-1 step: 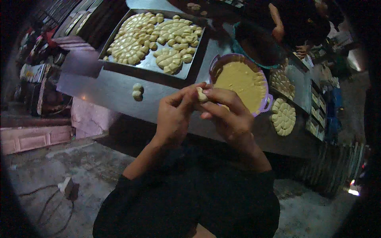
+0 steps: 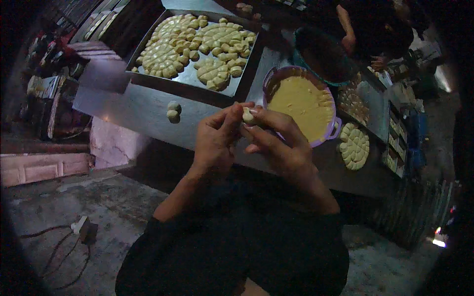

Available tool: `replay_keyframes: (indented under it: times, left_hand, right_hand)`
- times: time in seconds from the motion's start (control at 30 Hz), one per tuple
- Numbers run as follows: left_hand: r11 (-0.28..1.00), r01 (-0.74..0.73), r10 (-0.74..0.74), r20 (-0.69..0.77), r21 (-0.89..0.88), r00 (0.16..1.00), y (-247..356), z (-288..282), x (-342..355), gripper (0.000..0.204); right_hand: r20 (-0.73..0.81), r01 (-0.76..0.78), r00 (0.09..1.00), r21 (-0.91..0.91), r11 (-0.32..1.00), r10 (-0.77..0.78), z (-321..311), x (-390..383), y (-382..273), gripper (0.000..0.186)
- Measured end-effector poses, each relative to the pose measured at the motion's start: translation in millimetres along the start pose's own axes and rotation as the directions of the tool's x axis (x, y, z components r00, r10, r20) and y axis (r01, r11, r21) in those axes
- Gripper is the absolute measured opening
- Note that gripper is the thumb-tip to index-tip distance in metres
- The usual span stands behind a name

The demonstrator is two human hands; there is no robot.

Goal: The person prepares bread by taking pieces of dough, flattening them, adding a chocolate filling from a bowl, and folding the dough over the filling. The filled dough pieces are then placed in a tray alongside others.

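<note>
Between my hands, just above the table's near edge, is a small piece of pale dough (image 2: 248, 116). My left hand (image 2: 217, 135) pinches it from the left with thumb and fingers. From the right, the fingertips of my right hand (image 2: 286, 140) press on the same piece. Two small dough balls (image 2: 173, 114) lie together on the metal table (image 2: 133, 106) to the left. Beyond my right hand stands a purple basin (image 2: 337, 129) holding a yellow, paste-like filling (image 2: 301, 106). A flat round of cut dough pieces (image 2: 354, 148) lies right of the basin.
A square metal tray (image 2: 185, 89) with several clusters of dough pieces (image 2: 165, 47) sits at the far side. Behind the basin is a dark green tub (image 2: 321, 56), with another person's arm (image 2: 347, 29) beside it. A power socket with cords (image 2: 81, 227) lies on the floor at left.
The view has shifted slightly. My fingers have moved a little around the dough piece, which both hands keep holding.
</note>
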State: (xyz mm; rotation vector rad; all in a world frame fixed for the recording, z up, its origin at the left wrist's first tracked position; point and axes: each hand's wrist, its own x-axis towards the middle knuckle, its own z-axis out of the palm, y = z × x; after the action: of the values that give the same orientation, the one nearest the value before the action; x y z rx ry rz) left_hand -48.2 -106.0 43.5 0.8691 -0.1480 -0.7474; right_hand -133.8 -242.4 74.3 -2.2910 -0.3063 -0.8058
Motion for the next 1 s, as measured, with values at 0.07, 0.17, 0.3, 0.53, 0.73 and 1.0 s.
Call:
replay_keyframes:
  times: [0.07,0.17,0.3,0.53,0.73,1.0]
  left_hand:
    - [0.994,0.063,-0.058,0.051,-0.094,0.997,2,-15,-4,0.032]
    - [0.930,-0.029,0.014,0.042,0.368,0.999,9,-10,-24,0.028]
    - [0.827,-0.036,0.064,-0.030,0.561,0.997,14,-4,-47,0.023]
    - [0.865,-0.236,0.126,0.264,0.442,0.956,18,-27,-62,0.023]
    - [0.906,0.179,-0.199,0.012,0.385,0.980,28,-57,-56,0.031]
    - [0.934,0.248,-0.273,0.068,0.255,0.959,34,-137,-46,0.031]
  right_hand:
    - [0.061,0.048,0.997,-0.055,0.997,-0.045,-2,-2,-13,0.030]
    - [0.097,0.095,0.991,-0.001,0.995,-0.094,-9,-6,-17,0.026]
    - [0.200,-0.114,0.977,0.176,0.978,0.078,-11,-10,-21,0.025]
    - [0.201,-0.163,0.971,0.155,0.974,0.131,-10,-3,-32,0.019]
    - [0.278,-0.203,0.957,0.426,0.882,0.086,26,1,-36,0.043]
    - [0.337,-0.177,0.928,0.016,0.984,0.161,100,18,-21,0.057]
